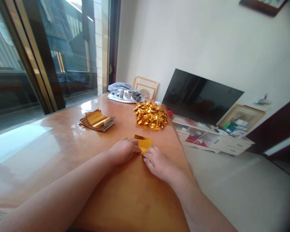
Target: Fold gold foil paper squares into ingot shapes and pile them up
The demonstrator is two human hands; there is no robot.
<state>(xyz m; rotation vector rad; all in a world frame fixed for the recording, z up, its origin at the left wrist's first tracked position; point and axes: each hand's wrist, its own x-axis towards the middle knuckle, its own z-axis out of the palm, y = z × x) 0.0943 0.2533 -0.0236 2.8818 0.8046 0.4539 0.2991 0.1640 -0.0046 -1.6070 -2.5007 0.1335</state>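
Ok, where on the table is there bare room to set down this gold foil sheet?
The widest patch of the wooden table lies left of the left hand, below the stack of gold foil sheets. Far ahead is crowded: the crumpled gold foil pile nearly meets the gray cloth.

My head-worn camera, facing forward and down, close over the left hand point(123, 151) and right hand point(159, 165), looking along the worktop point(62, 138)
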